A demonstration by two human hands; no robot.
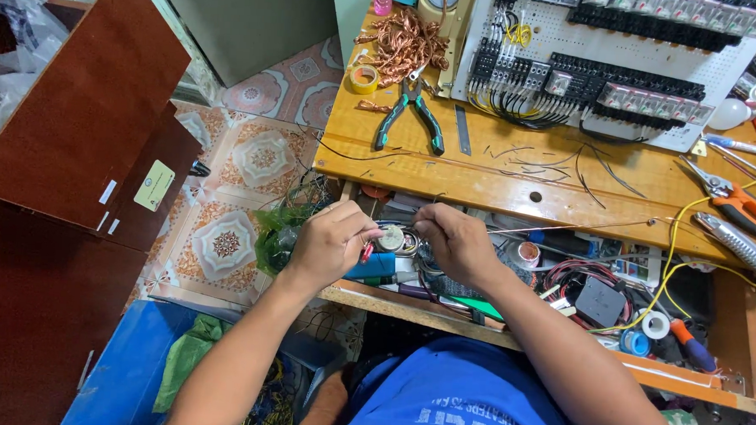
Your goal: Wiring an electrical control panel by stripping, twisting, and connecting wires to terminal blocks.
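**Two hands pinch a thin wire over an open workbench drawer**

Seen from above, a person in a blue shirt sits at a wooden workbench (497, 170). The left hand (331, 240) and the right hand (452, 240) are held close together over an open drawer (682, 370) just below the bench edge. Both are curled nearly closed, fingertips pinched; between them runs a thin bare wire (562, 229), which trails away to the right above the drawer. Whether the left hand grips the wire itself or something small and red beside it cannot be told.

The drawer is crowded with tape rolls, cable coils and small tools. On the bench top lie green-handled pliers (411, 113), a tangle of copper wire (405, 42), a roll of yellow tape (364, 78), orange-handled crimpers (734, 198) and scattered wire offcuts. At the back rests a white perforated panel (618, 57) carrying rows of black relays and terminal blocks with black wiring.

To the left, the floor (245, 170) is patterned tile, with a dark red-brown cabinet (71, 135) standing on it and a blue bin (130, 367) near the person's left arm.
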